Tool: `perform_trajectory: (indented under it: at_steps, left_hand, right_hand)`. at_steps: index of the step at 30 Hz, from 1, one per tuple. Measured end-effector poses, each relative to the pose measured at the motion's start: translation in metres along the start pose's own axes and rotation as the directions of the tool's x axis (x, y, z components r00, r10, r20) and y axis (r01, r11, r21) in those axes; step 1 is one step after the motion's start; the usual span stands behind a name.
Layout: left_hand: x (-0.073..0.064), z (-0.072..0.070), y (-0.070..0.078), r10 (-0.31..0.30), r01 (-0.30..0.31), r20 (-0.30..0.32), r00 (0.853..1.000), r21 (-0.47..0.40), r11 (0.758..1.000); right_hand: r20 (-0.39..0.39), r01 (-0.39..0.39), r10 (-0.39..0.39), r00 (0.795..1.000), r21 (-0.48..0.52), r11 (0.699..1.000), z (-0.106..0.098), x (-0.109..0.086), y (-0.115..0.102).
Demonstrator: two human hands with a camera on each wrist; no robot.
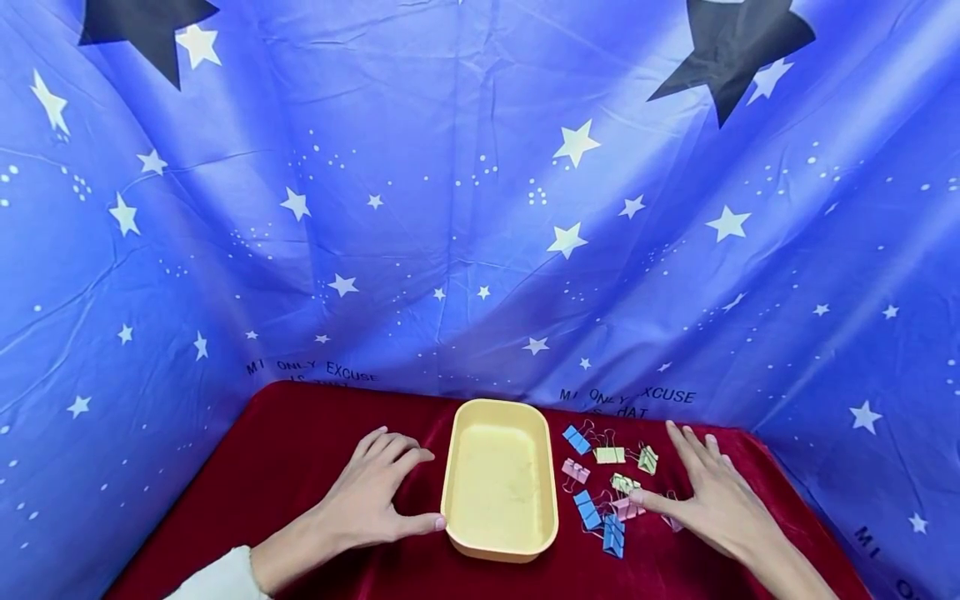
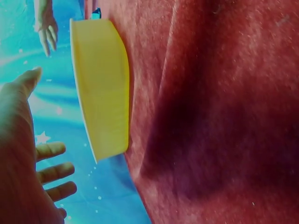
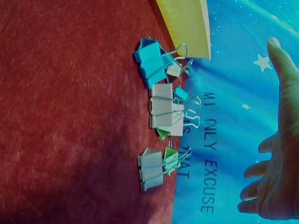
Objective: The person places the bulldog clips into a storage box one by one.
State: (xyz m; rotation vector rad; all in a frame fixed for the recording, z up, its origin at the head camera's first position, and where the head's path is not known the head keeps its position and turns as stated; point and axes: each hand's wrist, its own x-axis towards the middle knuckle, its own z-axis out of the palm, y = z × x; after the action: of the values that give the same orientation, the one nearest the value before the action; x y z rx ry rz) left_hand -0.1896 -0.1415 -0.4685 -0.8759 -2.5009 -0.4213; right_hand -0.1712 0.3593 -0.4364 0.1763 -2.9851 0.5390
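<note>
A yellow rectangular tray (image 1: 500, 546) with rounded corners stands in the middle of the red cloth, its inside bare. My left hand (image 1: 375, 496) hovers at its left side, fingers spread, thumb tip close by the tray wall; in the left wrist view the hand (image 2: 18, 154) is apart from the tray (image 2: 103, 88). Several binder clips lie right of the tray: blue (image 1: 613, 535), yellow (image 1: 610, 455) and pink (image 1: 575, 471). Over their right edge my right hand (image 1: 712, 492) is held with fingers spread, holding nothing. In the right wrist view a blue clip (image 3: 152, 63) lies below this hand (image 3: 275, 163).
A red velvety cloth (image 1: 285, 467) covers the table. Behind and at both sides hangs a blue curtain (image 1: 465, 208) with white stars and printed words, meeting the table's back edge. The clips lie close together, some overlapping, with wire handles sticking out.
</note>
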Motion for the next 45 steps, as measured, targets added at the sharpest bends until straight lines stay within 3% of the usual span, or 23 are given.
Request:
perform_trajectory:
  at_steps: [10,19,29,34,40,45]
  left_hand:
    - [-0.001,0.009,0.01,0.024,-0.022,0.036,0.999,-0.04,0.999]
    - [-0.002,0.015,0.015,0.088,-0.09,-0.021,0.996,-0.086,0.992]
    - [0.0,0.022,0.019,0.146,-0.149,-0.039,0.989,-0.109,0.983]
    - [0.001,0.027,0.023,0.214,-0.221,-0.063,0.975,-0.123,0.968]
    - [0.002,0.031,0.026,0.316,-0.326,-0.092,0.944,-0.136,0.935]
    - [0.006,0.035,0.025,0.355,-0.369,-0.123,0.927,-0.128,0.921]
  right_hand:
    - [0.013,0.005,-0.004,1.0,-0.05,0.999,0.009,-0.001,-0.013]
    - [0.025,0.006,-0.005,1.0,-0.068,0.998,0.016,-0.001,-0.022]
    - [0.049,-0.002,0.005,0.999,-0.067,0.998,0.023,-0.003,-0.026]
    - [0.063,-0.004,0.009,0.998,-0.076,0.997,0.022,-0.005,-0.022]
    - [0.082,-0.025,0.033,0.996,-0.099,0.995,0.021,-0.008,-0.01]
    - [0.095,-0.049,0.06,0.994,-0.119,0.992,0.018,-0.011,0.001]
